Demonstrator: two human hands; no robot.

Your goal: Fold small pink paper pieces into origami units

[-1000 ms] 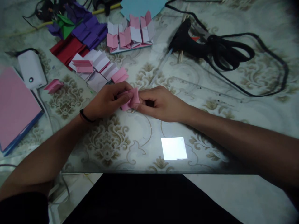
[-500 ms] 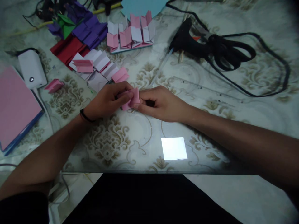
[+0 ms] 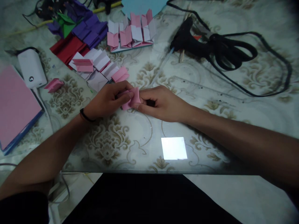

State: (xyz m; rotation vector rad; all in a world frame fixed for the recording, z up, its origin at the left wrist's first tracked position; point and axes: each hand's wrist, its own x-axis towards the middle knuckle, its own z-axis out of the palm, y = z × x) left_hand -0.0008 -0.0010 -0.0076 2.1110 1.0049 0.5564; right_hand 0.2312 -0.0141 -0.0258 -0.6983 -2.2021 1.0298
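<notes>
A small folded piece of pink paper [image 3: 135, 97] is held between both hands above the table. My left hand [image 3: 112, 98] pinches its left part, thumb on top. The fingers of my right hand [image 3: 158, 102] are closed on its right edge. Just behind my left hand lie folded white and pink paper pieces [image 3: 98, 81]. One loose pink folded piece [image 3: 54, 85] rests farther left. Behind them, a group of pink and white folded pieces [image 3: 136, 34] stands on a flat base.
A black glue gun [image 3: 190, 40] with a coiled cord lies at the back right. A clear ruler [image 3: 210, 90] is in front of it. Pink sheets [image 3: 17, 105] and a white device [image 3: 32, 68] are at left. Purple paper pieces [image 3: 90, 31] lie at the back.
</notes>
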